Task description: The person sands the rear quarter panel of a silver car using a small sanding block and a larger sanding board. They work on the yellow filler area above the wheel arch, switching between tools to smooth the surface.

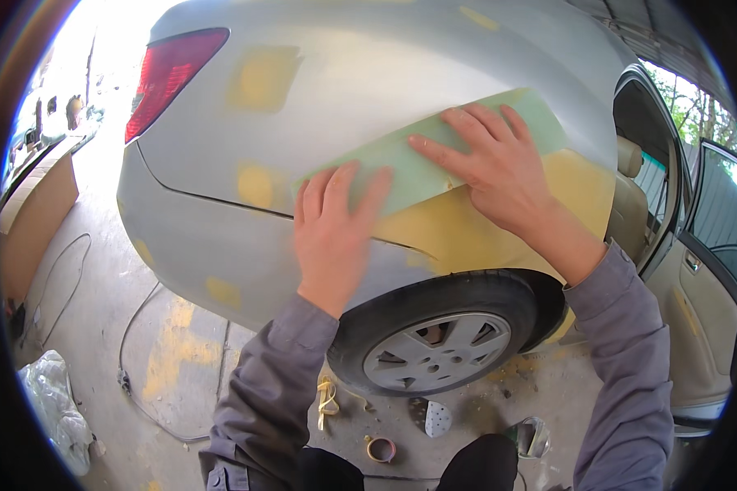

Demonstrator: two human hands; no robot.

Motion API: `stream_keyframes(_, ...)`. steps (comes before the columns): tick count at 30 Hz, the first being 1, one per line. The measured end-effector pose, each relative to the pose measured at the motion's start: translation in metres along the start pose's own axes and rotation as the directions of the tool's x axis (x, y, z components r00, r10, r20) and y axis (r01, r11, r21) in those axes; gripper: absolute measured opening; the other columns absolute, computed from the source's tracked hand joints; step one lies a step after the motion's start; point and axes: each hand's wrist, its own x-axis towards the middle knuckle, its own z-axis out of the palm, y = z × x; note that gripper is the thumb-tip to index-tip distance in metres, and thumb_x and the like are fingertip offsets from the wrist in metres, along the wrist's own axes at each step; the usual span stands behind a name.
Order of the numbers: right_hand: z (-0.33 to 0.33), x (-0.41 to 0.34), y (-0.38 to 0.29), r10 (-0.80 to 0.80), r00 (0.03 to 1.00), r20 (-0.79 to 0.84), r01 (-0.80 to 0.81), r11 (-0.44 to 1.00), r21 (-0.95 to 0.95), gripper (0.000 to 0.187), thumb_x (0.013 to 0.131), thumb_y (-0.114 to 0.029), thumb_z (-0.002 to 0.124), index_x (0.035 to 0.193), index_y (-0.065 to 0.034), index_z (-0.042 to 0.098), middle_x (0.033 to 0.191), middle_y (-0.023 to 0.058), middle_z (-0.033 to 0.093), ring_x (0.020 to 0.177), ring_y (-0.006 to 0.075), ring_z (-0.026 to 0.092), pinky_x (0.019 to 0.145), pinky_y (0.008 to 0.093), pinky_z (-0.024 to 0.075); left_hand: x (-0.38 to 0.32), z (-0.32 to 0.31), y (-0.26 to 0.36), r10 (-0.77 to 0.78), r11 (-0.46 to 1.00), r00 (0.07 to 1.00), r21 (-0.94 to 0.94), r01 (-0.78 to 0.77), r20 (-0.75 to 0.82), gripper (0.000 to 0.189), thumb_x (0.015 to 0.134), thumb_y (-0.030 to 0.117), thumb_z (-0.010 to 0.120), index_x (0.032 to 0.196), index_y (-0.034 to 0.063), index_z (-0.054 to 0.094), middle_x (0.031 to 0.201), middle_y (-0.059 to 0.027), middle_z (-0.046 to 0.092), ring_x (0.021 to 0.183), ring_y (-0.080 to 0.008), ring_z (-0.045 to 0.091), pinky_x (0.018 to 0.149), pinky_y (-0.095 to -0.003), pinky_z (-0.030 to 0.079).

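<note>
A long pale green sheet [414, 184], seemingly sandpaper, lies slantwise on the rear side panel [356, 92] of a silver-grey car. My left hand [335, 230] presses on its lower left end with spread fingers and looks blurred. Toward the upper right end, my right hand [503, 169] rests on it, thumb and fingers spread. Below the sheet a broad yellow filler patch [460, 227] spreads above the wheel arch. Smaller yellow patches [261, 78] dot the panel nearer the red tail light [175, 73]. What lies beneath the sheet is hidden.
Under the arch stands the rear wheel [439, 353]. A perforated sanding disc [438, 419], a tape roll [381, 450] and a clear container [533, 437] lie by my knees. A cable [141, 408] crosses the floor at left, near plastic film [55, 408]. At right, a car door [694, 307] hangs open.
</note>
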Motion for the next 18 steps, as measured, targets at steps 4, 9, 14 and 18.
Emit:
stream_keyframes(4,0.012,0.003,-0.010,-0.055,0.996,-0.067,0.058,0.998,0.037,0.065,0.086,-0.002,0.067,0.142,-0.0336,0.076,0.141,0.0040,0.065,0.134,0.0292,0.059,0.112,0.0560,0.0468,-0.007,0.001,0.015,-0.087,0.996,0.995,0.024,0.086,0.042,0.059,0.091,0.004,0.069,0.144,0.0301,0.075,0.152,-0.0073,0.060,0.138,-0.0367,0.058,0.117,-0.0614,0.048)
stream_keyframes(9,0.014,0.006,-0.006,-0.059,0.995,-0.076,0.065,0.995,0.079,0.059,0.086,-0.007,0.070,0.137,-0.0343,0.078,0.134,0.0031,0.065,0.128,0.0284,0.059,0.107,0.0553,0.0488,-0.010,0.005,0.015,-0.121,0.993,0.992,-0.006,0.122,0.023,0.058,0.094,0.008,0.069,0.146,0.0323,0.074,0.155,-0.0057,0.059,0.140,-0.0388,0.057,0.118,-0.0651,0.047)
stream_keyframes(14,0.012,-0.011,-0.004,-0.051,0.997,-0.050,0.055,0.995,0.081,0.068,0.082,0.001,0.064,0.140,-0.0312,0.079,0.135,0.0039,0.064,0.131,0.0291,0.059,0.114,0.0480,0.0461,-0.021,0.015,0.031,-0.145,0.989,0.989,0.022,0.144,0.028,0.058,0.094,0.009,0.069,0.146,0.0338,0.073,0.154,-0.0058,0.059,0.140,-0.0392,0.056,0.118,-0.0659,0.046)
stream_keyframes(18,0.008,-0.033,-0.001,-0.031,0.999,-0.030,0.034,0.995,0.090,0.072,0.080,0.004,0.062,0.141,-0.0307,0.079,0.135,0.0053,0.064,0.133,0.0309,0.058,0.117,0.0498,0.0443,-0.028,0.020,0.055,-0.152,0.988,0.988,0.011,0.152,0.037,0.062,0.092,0.006,0.069,0.147,0.0351,0.072,0.154,-0.0065,0.060,0.139,-0.0402,0.057,0.117,-0.0670,0.046)
